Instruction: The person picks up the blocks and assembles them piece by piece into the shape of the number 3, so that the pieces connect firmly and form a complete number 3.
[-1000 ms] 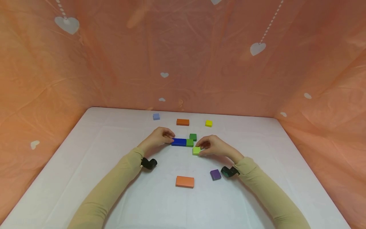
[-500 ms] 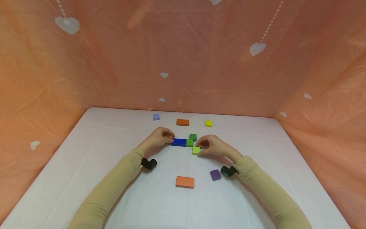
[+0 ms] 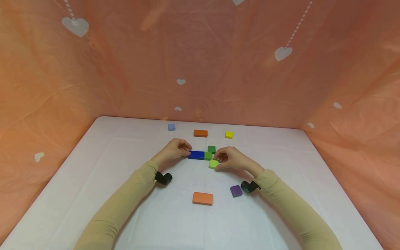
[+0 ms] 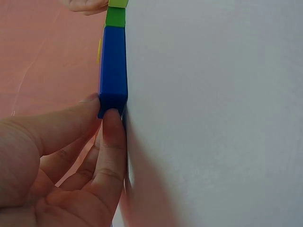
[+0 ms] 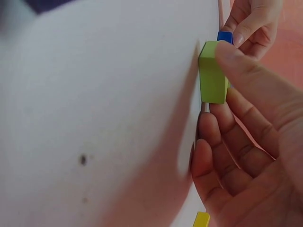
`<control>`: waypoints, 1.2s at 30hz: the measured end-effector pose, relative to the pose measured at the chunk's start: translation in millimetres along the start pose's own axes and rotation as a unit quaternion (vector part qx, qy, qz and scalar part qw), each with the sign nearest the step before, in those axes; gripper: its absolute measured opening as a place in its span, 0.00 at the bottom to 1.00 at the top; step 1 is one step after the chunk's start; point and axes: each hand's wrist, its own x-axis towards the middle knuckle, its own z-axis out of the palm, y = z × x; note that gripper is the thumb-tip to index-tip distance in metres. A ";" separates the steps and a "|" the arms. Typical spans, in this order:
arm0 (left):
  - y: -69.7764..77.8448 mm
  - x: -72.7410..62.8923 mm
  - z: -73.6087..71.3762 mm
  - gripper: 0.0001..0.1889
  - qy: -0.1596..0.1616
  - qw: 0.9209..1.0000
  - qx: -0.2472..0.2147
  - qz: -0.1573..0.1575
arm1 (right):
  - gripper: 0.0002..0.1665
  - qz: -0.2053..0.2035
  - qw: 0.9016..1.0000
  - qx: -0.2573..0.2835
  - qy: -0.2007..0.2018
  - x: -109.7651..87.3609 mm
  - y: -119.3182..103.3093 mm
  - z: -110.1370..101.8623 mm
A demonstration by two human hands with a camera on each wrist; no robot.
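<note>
At the left end of a long blue block (image 3: 196, 155), my left hand (image 3: 173, 149) holds it with thumb and index finger. In the left wrist view the thumb lies on one side of the blue block (image 4: 113, 66) and a fingertip on its end face. A green block (image 3: 207, 156) touches the blue block's right end. Just behind that stands a darker green block (image 3: 211, 149). My right hand (image 3: 235, 159) pinches a lime green block (image 3: 214, 164), slightly turned, in front of the green one. The right wrist view shows the thumb on the lime block's edge.
Along the back of the white table (image 3: 140, 222) lie a light blue block (image 3: 171, 127), a dark orange block (image 3: 200, 133) and a yellow block (image 3: 229, 134). Nearer are an orange block (image 3: 202, 198) and a purple block (image 3: 236, 191). A pink-orange cloth (image 3: 200, 69) hangs behind.
The lime green block has shifted slightly left and away from me in my right hand, and turned a little. My left hand stays at the blue block's end.
</note>
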 end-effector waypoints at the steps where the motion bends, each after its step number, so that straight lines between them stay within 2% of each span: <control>1: 0.2 0.3 0.2 0.12 0.001 1.000 0.001 -0.002 | 0.19 0.000 1.000 0.001 -0.001 0.2 0.1 -0.3; 9: 0.9 0.4 0.0 0.11 0.000 1.000 0.005 -0.009 | 0.20 0.009 1.000 0.002 -0.003 1.5 4.2 -0.9; 17: -1.7 0.9 -0.3 0.12 -0.003 1.000 0.004 0.001 | 0.20 0.015 1.000 0.000 -0.002 0.9 4.8 -0.3; 32: -1.1 0.2 0.6 0.13 -0.002 1.000 0.001 -0.004 | 0.20 0.022 1.000 0.005 -0.001 0.2 5.3 -0.7; 36: -1.8 0.8 -0.4 0.13 -0.004 1.000 0.003 0.006 | 0.20 0.023 1.000 0.005 0.000 -0.2 5.1 -0.8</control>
